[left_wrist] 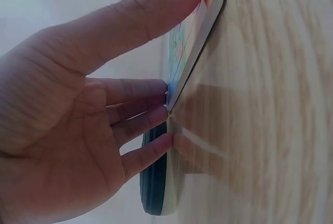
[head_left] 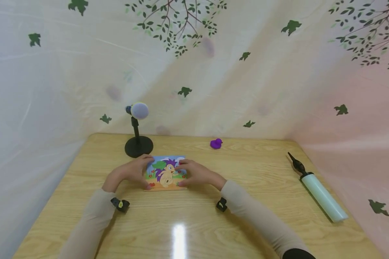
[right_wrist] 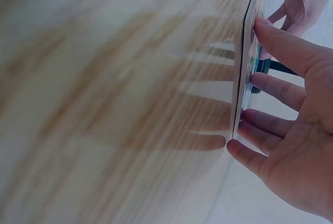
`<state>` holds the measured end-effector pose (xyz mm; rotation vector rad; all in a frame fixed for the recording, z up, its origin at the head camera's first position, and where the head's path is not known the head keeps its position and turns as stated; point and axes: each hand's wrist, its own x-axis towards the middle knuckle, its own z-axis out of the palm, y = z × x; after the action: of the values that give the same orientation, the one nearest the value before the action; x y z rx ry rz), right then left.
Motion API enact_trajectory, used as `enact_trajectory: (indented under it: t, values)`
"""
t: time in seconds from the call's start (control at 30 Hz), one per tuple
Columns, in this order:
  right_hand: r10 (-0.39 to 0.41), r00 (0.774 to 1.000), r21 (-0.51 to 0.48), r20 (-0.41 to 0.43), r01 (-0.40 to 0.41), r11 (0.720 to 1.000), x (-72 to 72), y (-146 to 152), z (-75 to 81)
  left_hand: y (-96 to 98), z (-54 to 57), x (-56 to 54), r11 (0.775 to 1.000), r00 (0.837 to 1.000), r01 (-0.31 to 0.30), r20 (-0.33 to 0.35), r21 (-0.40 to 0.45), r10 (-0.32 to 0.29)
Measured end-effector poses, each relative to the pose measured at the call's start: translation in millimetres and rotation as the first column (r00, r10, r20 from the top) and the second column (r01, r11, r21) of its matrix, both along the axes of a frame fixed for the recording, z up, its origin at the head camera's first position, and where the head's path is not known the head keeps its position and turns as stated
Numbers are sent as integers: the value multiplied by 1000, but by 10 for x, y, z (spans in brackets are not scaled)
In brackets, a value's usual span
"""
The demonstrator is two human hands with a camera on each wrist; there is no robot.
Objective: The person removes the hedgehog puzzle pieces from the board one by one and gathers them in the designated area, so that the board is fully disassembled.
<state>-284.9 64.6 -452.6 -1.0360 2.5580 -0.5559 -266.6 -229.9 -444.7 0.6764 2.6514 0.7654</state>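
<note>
A flat rectangular puzzle board (head_left: pixel 166 177) with a purple-haired hedgehog picture lies on the wooden table, and thin seams cross its face in the left wrist view. At its left side rests my left hand (head_left: pixel 135 172), thumb near the lower corner and fingers near the upper one. My right hand (head_left: pixel 197 173) touches the opposite side, its thumb at the near corner and fingertips along the edge. In both wrist views the fingers are extended rather than curled around the board. The left little finger reaches close to the black base (left_wrist: pixel 153 174) behind it.
A round-headed lamp (head_left: pixel 139 110) on a black stand is just behind the left hand. Farther back sits a purple toy duck (head_left: pixel 216 144). At the right lies a pale green hand pump (head_left: pixel 324 197) with a black nozzle. A leaf-printed curtain (head_left: pixel 214 79) borders the table (head_left: pixel 253 162).
</note>
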Motion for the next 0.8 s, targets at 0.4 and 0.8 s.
enact_trajectory:
  t: [0.4,0.8]
  values:
    - [41,999,-24,-12,-42,999,10,16,64,-3,-48,-13,999,999,-30,19,-15,30]
    - [-38,999,-23,-13,38,999,-318,-116,139,1,-52,-5,999,999,-34,24,-16,34]
